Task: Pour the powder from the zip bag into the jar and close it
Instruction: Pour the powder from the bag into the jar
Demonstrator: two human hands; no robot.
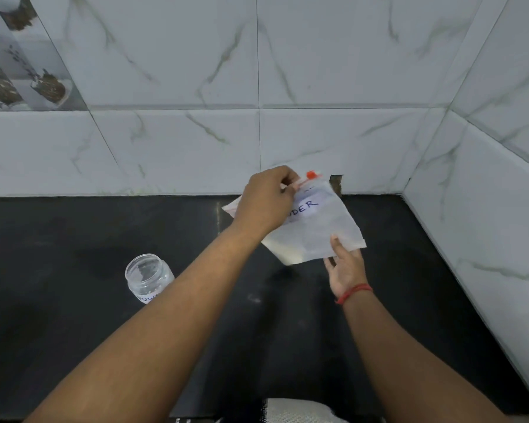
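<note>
A clear zip bag (319, 227) with a white label and an orange slider (311, 174) hangs above the black counter, white powder gathered in its lower left corner. My left hand (266, 199) pinches the bag's top edge near the zip. My right hand (345, 267) holds the bag's lower right corner, thumb on the front and fingers behind. A clear open jar (147, 277) with a white label stands on the counter to the left, beside my left forearm. No lid shows on it.
The black counter (74, 270) runs to a white marbled tile wall (257, 132) at the back and on the right. A small dark gap (336, 184) sits in the wall behind the bag. A pale patterned object (300, 410) lies at the counter's near edge.
</note>
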